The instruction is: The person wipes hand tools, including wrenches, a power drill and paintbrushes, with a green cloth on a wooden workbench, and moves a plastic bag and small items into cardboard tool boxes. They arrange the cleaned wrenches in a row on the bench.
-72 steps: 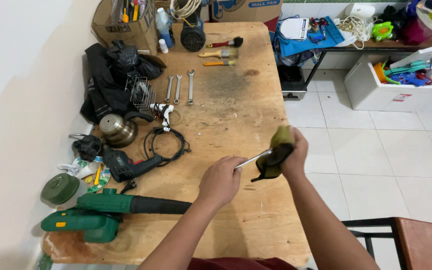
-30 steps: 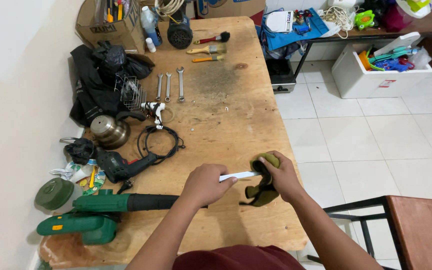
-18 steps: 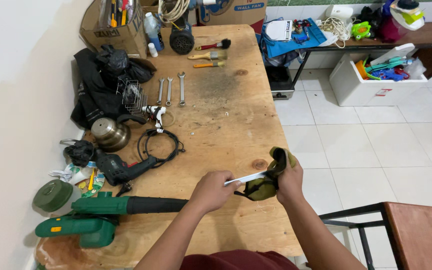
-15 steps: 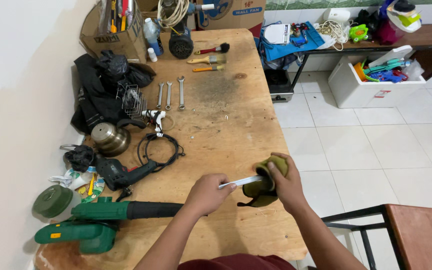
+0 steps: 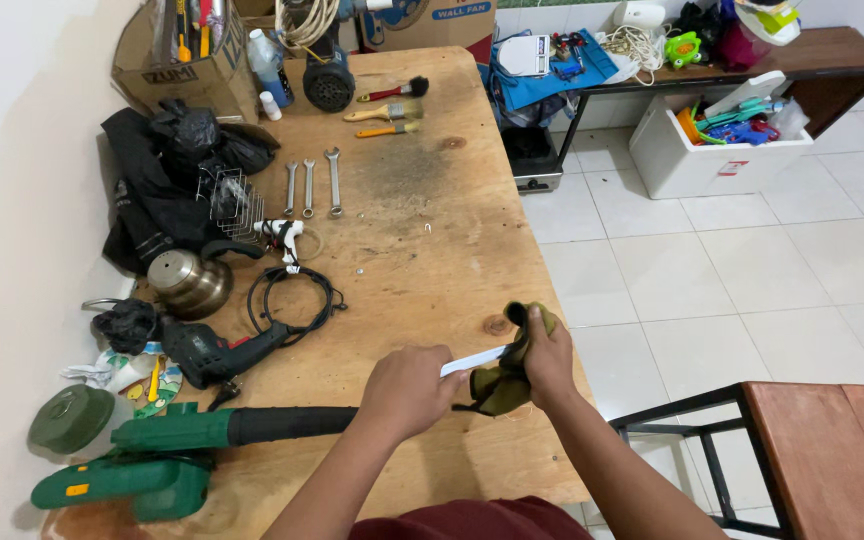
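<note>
Here, two hands grip: left hand (image 5: 407, 385) one white blade (image 5: 472, 360), right hand (image 5: 547, 352) one olive cloth (image 5: 500, 388).

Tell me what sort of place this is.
Likely a home workshop: a plywood workbench carries wrenches, a power drill and a green blower, on a white tiled floor.
</note>
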